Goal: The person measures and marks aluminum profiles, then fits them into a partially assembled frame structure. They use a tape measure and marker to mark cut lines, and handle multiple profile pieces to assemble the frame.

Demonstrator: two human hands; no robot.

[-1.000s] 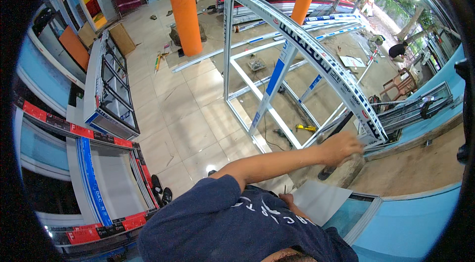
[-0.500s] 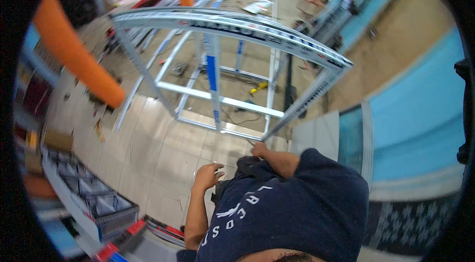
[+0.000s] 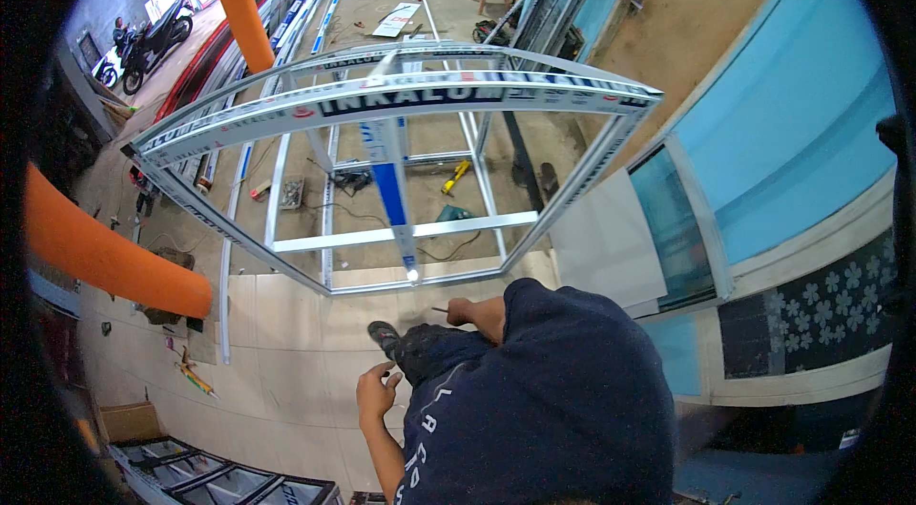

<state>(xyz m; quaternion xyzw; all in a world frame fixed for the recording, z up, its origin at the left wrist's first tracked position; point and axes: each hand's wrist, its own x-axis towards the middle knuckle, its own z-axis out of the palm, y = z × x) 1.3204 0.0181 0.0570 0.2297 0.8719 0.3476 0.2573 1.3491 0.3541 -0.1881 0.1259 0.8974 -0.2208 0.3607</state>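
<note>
An aluminium frame (image 3: 401, 101) of silver bars, some wrapped in printed film, stands directly in front of me. A central upright bar with a blue strip (image 3: 389, 185) meets its bottom rail near the tiles. My right hand (image 3: 462, 311) is closed round a thin, short stick-like thing (image 3: 440, 309), its kind too small to make out, and is just short of the frame's lower right corner, apart from it. My left hand (image 3: 378, 390) hangs beside my leg with loosely bent, separated fingers and appears to hold nothing. My dark shoe (image 3: 383, 337) is on the tiles.
Inside the frame's outline, a yellow power tool (image 3: 457, 176) and a green tool (image 3: 453, 213) lie on the floor with a cable. Orange pillars (image 3: 124, 266) stand left. A glazed panel (image 3: 658, 228) leans right. A yellow-handled tool (image 3: 195, 379) lies on the left tiles.
My view has shifted, showing more of the far floor, a chair and a motorbike. My right hand stays closed near the frame's lower right corner; the left still hangs loosely by my leg.
</note>
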